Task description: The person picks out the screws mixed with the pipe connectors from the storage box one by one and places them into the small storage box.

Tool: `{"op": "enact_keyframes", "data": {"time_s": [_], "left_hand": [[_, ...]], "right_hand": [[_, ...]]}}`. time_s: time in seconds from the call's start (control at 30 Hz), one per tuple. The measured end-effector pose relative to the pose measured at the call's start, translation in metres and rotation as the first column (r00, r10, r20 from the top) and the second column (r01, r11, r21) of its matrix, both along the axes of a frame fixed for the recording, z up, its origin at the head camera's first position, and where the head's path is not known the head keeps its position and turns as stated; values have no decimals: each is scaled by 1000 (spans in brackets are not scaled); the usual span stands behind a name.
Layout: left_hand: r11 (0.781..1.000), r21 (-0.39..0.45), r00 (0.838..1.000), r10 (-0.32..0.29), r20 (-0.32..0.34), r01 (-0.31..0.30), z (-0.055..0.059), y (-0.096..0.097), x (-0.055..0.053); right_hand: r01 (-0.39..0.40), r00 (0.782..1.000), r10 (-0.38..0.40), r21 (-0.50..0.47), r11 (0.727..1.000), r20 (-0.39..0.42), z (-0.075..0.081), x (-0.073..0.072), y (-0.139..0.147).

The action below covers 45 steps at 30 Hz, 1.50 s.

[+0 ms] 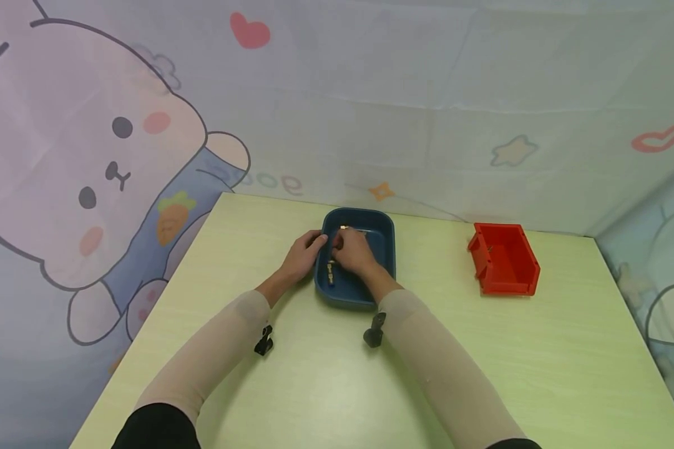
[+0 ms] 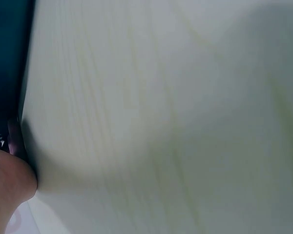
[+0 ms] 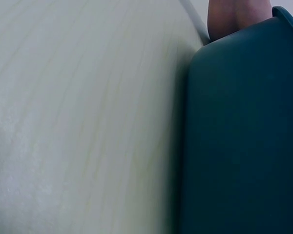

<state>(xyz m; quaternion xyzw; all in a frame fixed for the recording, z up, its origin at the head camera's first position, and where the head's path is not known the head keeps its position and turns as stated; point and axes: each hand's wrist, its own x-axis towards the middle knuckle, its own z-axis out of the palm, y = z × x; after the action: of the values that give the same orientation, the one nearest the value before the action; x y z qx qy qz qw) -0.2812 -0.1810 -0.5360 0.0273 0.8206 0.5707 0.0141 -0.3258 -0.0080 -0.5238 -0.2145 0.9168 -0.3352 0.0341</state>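
A dark blue tray (image 1: 355,300) stands on the table in the head view. My left hand (image 1: 301,257) holds its left rim, thumb at the edge and fingers along the outer wall. In the left wrist view, part of that hand (image 2: 10,178) shows beside the dark tray wall (image 2: 9,58). My right hand (image 1: 355,251) reaches inside the tray with curled fingers; whether they pinch anything is hidden. A brass fitting (image 1: 330,273) lies just left of it, and another brass piece (image 1: 344,227) shows above its fingers. The right wrist view catches the tray's outside (image 3: 244,131).
A red open-front bin (image 1: 505,262) stands on the table to the right of the tray. Behind the pale wood-grain table (image 1: 314,386) hangs a printed cloth (image 1: 342,112). Small black devices (image 1: 264,340) are strapped at both wrists.
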Motion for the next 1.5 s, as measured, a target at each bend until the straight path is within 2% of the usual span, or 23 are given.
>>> {"op": "enact_keyframes", "data": {"time_s": [0.17, 0.4, 0.97, 1.27, 1.5], "left_hand": [[1000, -10, 1000, 1, 1, -1, 1, 1, 0], [1000, -16, 1000, 2, 5, -2, 2, 2, 2], [1000, -18, 1000, -8, 9, 9, 1, 1, 2], [999, -32, 1000, 0, 6, 0, 2, 1, 2], [1000, -28, 1000, 4, -2, -4, 2, 1, 1]], "right_hand": [[13, 999, -12, 30, 999, -36, 3, 3, 1], [29, 999, -28, 67, 997, -25, 6, 7, 2], [25, 1000, -24, 62, 998, -12, 6, 7, 2], [11, 999, -9, 61, 998, -38, 6, 7, 3], [39, 997, -39, 6, 999, -65, 7, 6, 2]]}}
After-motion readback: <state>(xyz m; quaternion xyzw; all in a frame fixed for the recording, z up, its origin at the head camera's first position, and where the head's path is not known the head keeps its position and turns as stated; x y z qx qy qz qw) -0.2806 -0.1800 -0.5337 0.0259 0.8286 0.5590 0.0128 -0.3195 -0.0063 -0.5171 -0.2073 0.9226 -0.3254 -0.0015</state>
